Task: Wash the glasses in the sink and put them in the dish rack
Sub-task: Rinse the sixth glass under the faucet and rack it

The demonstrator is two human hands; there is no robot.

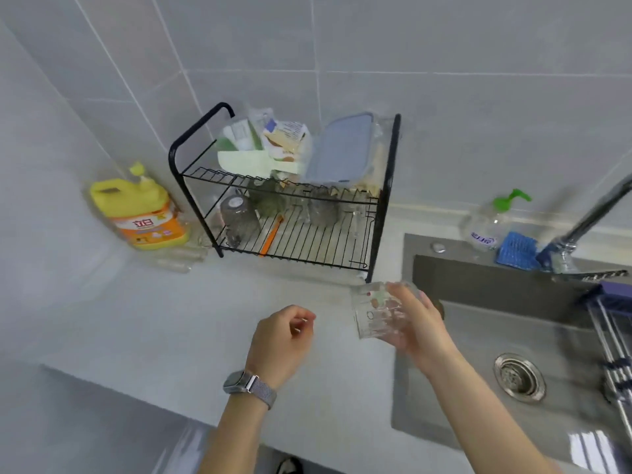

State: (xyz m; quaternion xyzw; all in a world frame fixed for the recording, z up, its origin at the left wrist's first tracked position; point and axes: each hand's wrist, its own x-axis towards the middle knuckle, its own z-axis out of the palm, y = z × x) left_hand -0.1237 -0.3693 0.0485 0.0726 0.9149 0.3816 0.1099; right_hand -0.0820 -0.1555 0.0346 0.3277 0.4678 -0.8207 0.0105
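The setting is a domestic kitchen. Grey wall tiles (410,46) back a light grey countertop (171,319). A stainless steel sink (478,336) with a drain strainer (519,377) and a faucet (595,213) is set into the counter. A black two-tier wire dish rack (290,213) stands on the counter and holds upturned glasses (239,220). A yellow dish detergent jug (140,210) stands beside the rack. A pump soap bottle (489,224) and a blue scrubber (518,251) sit on the sink ledge.

Black wire dish rack (301,230); left of it a yellow-and-orange detergent jug (140,213); right of it a grey sink (478,323) and a blue brush (516,251).
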